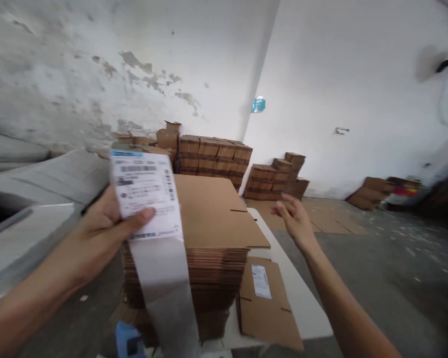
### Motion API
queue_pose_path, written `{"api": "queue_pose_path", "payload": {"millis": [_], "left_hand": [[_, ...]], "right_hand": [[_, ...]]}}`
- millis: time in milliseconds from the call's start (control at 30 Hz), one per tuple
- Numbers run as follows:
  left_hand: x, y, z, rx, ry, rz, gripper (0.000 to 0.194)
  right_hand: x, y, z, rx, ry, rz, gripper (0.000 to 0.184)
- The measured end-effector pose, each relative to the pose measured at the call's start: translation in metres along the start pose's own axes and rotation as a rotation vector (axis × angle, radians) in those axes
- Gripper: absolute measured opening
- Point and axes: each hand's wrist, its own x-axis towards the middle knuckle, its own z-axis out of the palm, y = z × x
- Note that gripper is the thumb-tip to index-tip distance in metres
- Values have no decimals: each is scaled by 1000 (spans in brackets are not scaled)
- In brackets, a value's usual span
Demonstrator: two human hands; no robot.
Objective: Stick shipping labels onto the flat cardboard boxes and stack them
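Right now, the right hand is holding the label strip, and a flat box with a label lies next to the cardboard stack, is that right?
Not quite: the left hand holds the label strip, as the head view shows. The flat box with a label does lie next to the cardboard stack.

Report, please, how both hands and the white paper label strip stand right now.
Left hand gripping label strip, which hangs downward. Right hand raised, apparently empty. View: label strip hiding part of brown flat-cardboard stack.

Label strip (160,256) hangs before the cardboard stack (216,221).
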Motion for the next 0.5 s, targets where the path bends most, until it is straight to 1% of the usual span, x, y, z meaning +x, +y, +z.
{"api": "queue_pose_path", "payload": {"millis": [33,67,100,133,167,200,233,267,300,367,433,467,500], "left_hand": [[-1,0,1,55,-71,45,44],[-3,1,1,116,-151,83,36],[-4,2,0,173,-225,102,27],[-5,5,-3,218,-284,105,21],[-7,7,-6,233,-315,88,17],[-9,11,-10,190,-303,51,16],[-11,15,-13,81,-265,-12,18],[-12,18,-16,-72,-216,-95,22],[-12,22,-19,-232,-167,-183,25],[-9,26,-23,-477,-61,-338,27],[1,24,-29,-555,10,-421,25],[8,22,-34,-563,49,-418,24],[16,18,-41,-571,88,-399,25]], "right_hand": [[1,-40,11,111,-106,-128,74],[-2,-79,21,200,-272,-254,74],[-8,-114,32,224,-433,-360,74],[-16,-144,43,236,-515,-462,67],[-24,-167,53,223,-553,-546,56],[-32,-183,62,205,-532,-615,43],[-39,-192,71,191,-475,-672,30],[-45,-195,79,181,-416,-716,20],[-50,-195,85,167,-379,-757,17],[-60,-193,91,119,-376,-878,16],[-65,-194,89,42,-395,-1002,12],[-63,-198,85,30,-392,-1030,8],[-57,-202,80,54,-376,-1022,4]]}}
